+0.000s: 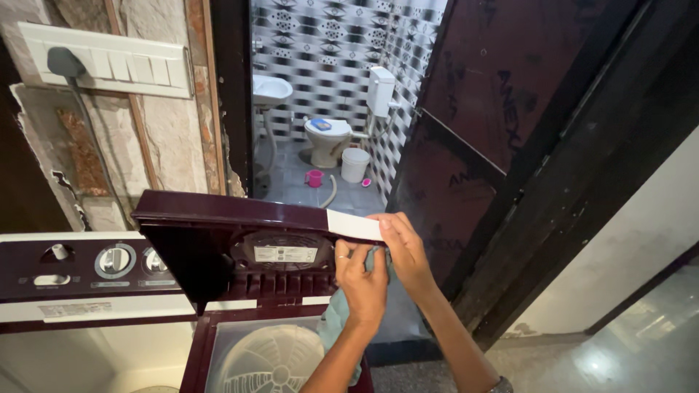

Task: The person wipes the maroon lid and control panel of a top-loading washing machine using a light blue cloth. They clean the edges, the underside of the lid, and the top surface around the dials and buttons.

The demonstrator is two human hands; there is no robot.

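Head view: both hands [382, 262] grip the raised maroon lid [240, 218], its long edge running left-right.

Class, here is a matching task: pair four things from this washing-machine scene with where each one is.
Things:
1. maroon lid
2. teal cloth
3. pink mug
4. dark plug

Places:
A. on the bathroom floor
B. in the white wall switchboard
C. raised open, its edge touched by the right hand
D. hanging below the left hand

Pairs: 1-C, 2-D, 3-A, 4-B
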